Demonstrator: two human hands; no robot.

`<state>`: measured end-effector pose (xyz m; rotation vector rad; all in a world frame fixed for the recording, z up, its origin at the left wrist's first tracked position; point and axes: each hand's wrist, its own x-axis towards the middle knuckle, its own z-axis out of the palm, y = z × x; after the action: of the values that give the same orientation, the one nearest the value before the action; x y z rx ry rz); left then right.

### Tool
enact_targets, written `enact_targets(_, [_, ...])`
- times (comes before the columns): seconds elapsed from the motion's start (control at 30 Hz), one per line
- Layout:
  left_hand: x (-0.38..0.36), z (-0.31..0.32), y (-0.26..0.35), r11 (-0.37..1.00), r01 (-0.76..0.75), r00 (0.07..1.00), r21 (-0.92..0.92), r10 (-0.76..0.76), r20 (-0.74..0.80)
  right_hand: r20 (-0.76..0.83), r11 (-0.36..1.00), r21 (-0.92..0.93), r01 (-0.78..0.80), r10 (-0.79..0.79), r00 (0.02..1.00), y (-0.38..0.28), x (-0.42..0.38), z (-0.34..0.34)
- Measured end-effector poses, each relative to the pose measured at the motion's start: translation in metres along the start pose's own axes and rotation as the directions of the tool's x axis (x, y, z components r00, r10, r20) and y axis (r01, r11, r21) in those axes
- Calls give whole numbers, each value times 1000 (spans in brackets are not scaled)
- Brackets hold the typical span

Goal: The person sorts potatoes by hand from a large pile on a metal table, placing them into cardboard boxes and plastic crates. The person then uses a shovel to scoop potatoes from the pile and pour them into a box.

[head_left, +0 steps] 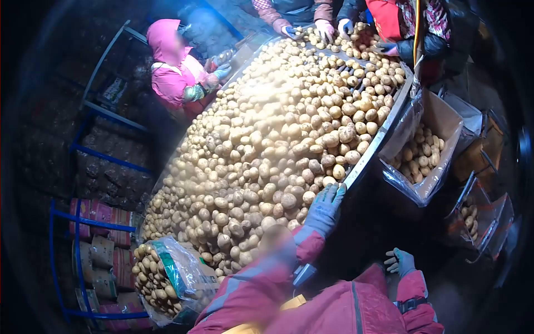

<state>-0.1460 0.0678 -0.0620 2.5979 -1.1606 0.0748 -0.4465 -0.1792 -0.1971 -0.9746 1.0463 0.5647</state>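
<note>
My left hand (325, 211), in a blue-grey glove, lies with its fingers stretched over the metal rim (370, 153) of a big sorting table, beside the potatoes. It holds nothing that I can see. A thick layer of potatoes (267, 161) covers the tabletop. Lower right, my right hand (401, 261) hangs by my side, gloved too, its fingers loosely apart and nothing in them. A bag of potatoes (158, 278) with a clear and green plastic liner stands at the table's near left corner, beyond my left arm.
A person in a pink hooded jacket (175, 78) works at the far left edge. Other people's gloved hands (324, 30) handle potatoes at the far end. To the right stand a lined box of potatoes (420, 150) and another bag (470, 217). Blue-framed racks (105, 225) line the left.
</note>
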Motion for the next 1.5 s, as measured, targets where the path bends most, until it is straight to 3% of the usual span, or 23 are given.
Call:
enact_targets(0.03, [2, 0, -1, 998, -63, 992, -11, 62, -111, 1, 1000, 5, -1, 1, 1000, 2, -5, -1])
enact_targets(0.1, [10, 21, -15, 993, -110, 986, -32, 105, -131, -32, 998, 42, 53, -51, 998, 3, -15, 4])
enact_targets(0.17, [17, 16, -8, 998, -39, 999, -44, 40, 34, 87, 946, 323, -8, -21, 996, 31, 14, -12])
enact_targets(0.2, [32, -9, 10, 998, 59, 973, -17, -54, 224, 99, 950, 313, -9, -24, 995, 29, 15, -12])
enact_targets(0.23, [22, -6, 11, 998, -62, 998, 4, 62, 10, -33, 975, 206, 77, -72, 997, 16, -8, 0])
enact_targets(0.27, [15, 6, 0, 992, -121, 990, 29, 123, -69, -81, 990, 116, 82, -73, 994, 20, -5, -1])
enact_targets(0.33, [7, 16, -8, 981, -160, 983, 113, 168, -70, -34, 999, -1, -53, 53, 998, 19, 0, -13])
enact_targets(0.43, [3, 2, 2, 991, -90, 995, 104, 86, 42, -9, 990, -29, -137, 137, 991, 43, 28, -34])
enact_targets(0.5, [4, -2, 14, 993, -4, 994, 116, -8, 107, -14, 992, -21, -123, 123, 992, 66, 43, -51])
enact_targets(0.7, [7, 12, 55, 977, 212, 977, 24, -212, 6, -63, 984, 37, -175, 177, 982, 132, 103, -111])
enact_targets(0.8, [6, 20, 59, 964, 228, 974, 135, -223, -51, -47, 972, 153, -176, 185, 982, 160, 133, -136])
enact_targets(0.9, [2, 30, 58, 954, 259, 963, 154, -242, -122, -27, 989, 34, -145, 146, 989, 182, 169, -159])
enact_targets(1.0, [3, 40, 46, 977, 158, 975, 143, -131, -181, -37, 998, -54, -30, 28, 999, 217, 219, -181])
enact_targets(1.1, [2, 41, 44, 953, 265, 958, 149, -243, -150, -3, 998, -57, 41, -42, 999, 259, 290, -208])
enact_targets(1.17, [2, 48, 48, 949, 316, 934, -23, -315, -168, 50, 980, -134, 148, -142, 989, 294, 344, -231])
enact_targets(1.23, [-2, 51, 27, 969, 245, 949, 38, -232, -212, 131, 805, -497, 323, -299, 945, 290, 358, -244])
enact_targets(1.27, [-1, 51, 24, 970, 211, 959, 120, -181, -220, 207, 546, -739, 394, -373, 904, 261, 344, -244])
enact_targets(1.33, [-5, 51, 24, 958, 278, 937, 68, -255, -238, 293, 136, -910, 393, -460, 838, 247, 355, -246])
enact_targets(1.43, [-5, 48, 17, 935, 311, 930, 173, -262, -257, 250, -10, -958, 287, -524, 815, 288, 429, -267])
enact_targets(1.5, [-4, 50, 27, 923, 370, 907, 108, -334, -258, 186, 1, -977, 211, -467, 865, 311, 481, -281])
